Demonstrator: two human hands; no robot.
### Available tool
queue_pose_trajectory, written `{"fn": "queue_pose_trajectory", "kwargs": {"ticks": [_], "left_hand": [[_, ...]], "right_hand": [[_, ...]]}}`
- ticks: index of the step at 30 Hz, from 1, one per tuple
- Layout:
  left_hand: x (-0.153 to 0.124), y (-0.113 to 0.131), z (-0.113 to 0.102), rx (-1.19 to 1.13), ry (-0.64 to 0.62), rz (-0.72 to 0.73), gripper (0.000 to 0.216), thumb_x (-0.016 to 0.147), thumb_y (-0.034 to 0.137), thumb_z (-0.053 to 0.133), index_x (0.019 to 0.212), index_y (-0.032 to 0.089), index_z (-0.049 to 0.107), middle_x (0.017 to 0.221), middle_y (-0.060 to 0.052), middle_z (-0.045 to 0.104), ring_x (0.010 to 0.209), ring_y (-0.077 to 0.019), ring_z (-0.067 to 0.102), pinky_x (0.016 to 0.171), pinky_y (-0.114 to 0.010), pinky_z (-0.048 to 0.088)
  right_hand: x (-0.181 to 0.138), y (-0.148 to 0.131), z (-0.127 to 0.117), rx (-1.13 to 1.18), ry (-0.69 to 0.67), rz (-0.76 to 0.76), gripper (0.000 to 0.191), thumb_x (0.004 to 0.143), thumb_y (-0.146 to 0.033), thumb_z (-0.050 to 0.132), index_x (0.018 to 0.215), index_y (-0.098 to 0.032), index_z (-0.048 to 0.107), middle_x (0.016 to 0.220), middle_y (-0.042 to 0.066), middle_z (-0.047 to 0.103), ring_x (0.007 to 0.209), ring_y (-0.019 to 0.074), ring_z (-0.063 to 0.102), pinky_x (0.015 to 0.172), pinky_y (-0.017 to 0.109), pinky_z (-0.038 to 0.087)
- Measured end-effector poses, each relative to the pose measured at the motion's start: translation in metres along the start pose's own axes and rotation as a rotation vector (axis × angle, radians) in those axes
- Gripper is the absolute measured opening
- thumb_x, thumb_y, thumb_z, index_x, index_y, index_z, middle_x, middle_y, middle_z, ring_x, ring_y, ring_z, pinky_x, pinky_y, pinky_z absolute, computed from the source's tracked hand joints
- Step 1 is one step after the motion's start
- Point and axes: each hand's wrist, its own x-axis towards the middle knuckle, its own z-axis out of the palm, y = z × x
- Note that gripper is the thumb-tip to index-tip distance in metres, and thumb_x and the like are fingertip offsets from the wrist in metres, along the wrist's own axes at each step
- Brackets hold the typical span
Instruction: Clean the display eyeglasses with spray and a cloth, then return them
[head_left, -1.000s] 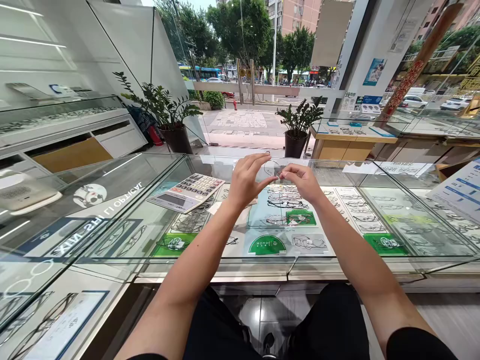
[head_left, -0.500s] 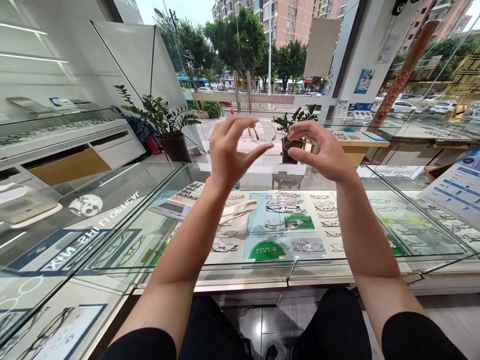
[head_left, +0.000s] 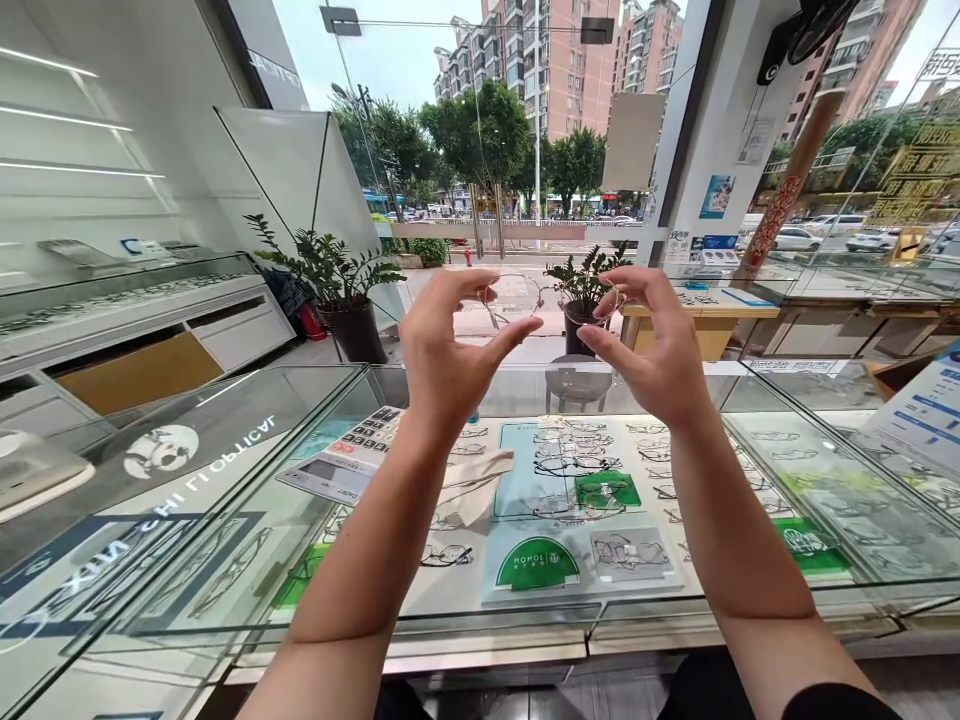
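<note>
I hold a pair of thin, clear-lensed glasses (head_left: 525, 296) up in front of me, above the glass display counter (head_left: 825, 480). My left hand (head_left: 450, 345) pinches the left side of the frame between thumb and fingers. My right hand (head_left: 652, 340) pinches the right side the same way. Both hands are raised well above the countertop, palms turned toward each other. The frame is very fine and hard to see against the street outside.
A calculator (head_left: 341, 462) and a beige cloth (head_left: 476, 480) lie on the counter top. Several glasses and green brand signs (head_left: 536, 565) sit inside the case. Potted plants (head_left: 337, 285) stand by the window. Another counter (head_left: 112, 310) runs along the left.
Both hands rose from just over the countertop to eye level with the glasses, and moved apart to the two sides of the frame. The view tilted upward.
</note>
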Motion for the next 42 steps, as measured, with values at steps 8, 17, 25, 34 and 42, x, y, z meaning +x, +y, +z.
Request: {"fn": "queue_pose_trajectory", "kwargs": {"ticks": [8, 17, 25, 34, 42], "left_hand": [[0.001, 0.004, -0.011, 0.014, -0.164, -0.101, 0.051, 0.091, 0.064, 0.093, 0.127, 0.032, 0.078, 0.127, -0.008, 0.081, 0.11, -0.0264, 0.079, 0.089, -0.04, 0.065], [-0.002, 0.005, -0.008, 0.01, -0.2, -0.211, 0.045, 0.093, 0.052, 0.095, 0.13, 0.032, 0.079, 0.124, -0.006, 0.082, 0.107, -0.0245, 0.081, 0.081, -0.035, 0.065], [-0.004, 0.008, -0.008, -0.006, -0.181, -0.265, 0.046, 0.095, 0.046, 0.093, 0.137, 0.034, 0.078, 0.136, -0.006, 0.08, 0.114, -0.0255, 0.08, 0.085, -0.035, 0.066], [-0.005, 0.008, -0.007, -0.027, -0.222, -0.319, 0.047, 0.098, 0.053, 0.089, 0.139, 0.035, 0.077, 0.139, -0.007, 0.081, 0.118, -0.0263, 0.08, 0.088, -0.035, 0.067], [-0.007, 0.01, -0.003, -0.02, -0.207, -0.3, 0.044, 0.097, 0.047, 0.091, 0.136, 0.033, 0.078, 0.137, -0.007, 0.082, 0.115, -0.0267, 0.081, 0.096, -0.041, 0.068]], "right_hand": [[-0.002, -0.005, -0.002, -0.013, 0.008, 0.095, 0.047, 0.1, -0.055, 0.082, 0.141, -0.035, 0.07, 0.118, 0.005, 0.08, 0.115, 0.0305, 0.077, 0.112, 0.055, 0.062], [-0.004, -0.001, 0.001, -0.04, -0.006, 0.138, 0.047, 0.1, -0.049, 0.08, 0.144, -0.036, 0.071, 0.13, 0.007, 0.081, 0.123, 0.0317, 0.077, 0.114, 0.057, 0.063], [-0.005, 0.002, 0.004, -0.014, 0.003, 0.147, 0.044, 0.101, -0.051, 0.079, 0.141, -0.034, 0.072, 0.13, 0.007, 0.083, 0.123, 0.0319, 0.078, 0.114, 0.06, 0.063], [-0.005, 0.005, 0.006, -0.033, 0.024, 0.139, 0.043, 0.1, -0.053, 0.08, 0.139, -0.035, 0.073, 0.131, 0.006, 0.084, 0.123, 0.0318, 0.078, 0.114, 0.06, 0.064], [-0.004, 0.0, 0.003, -0.063, 0.022, 0.147, 0.042, 0.101, -0.056, 0.08, 0.138, -0.036, 0.074, 0.131, 0.006, 0.084, 0.123, 0.0326, 0.078, 0.115, 0.061, 0.065]]}}
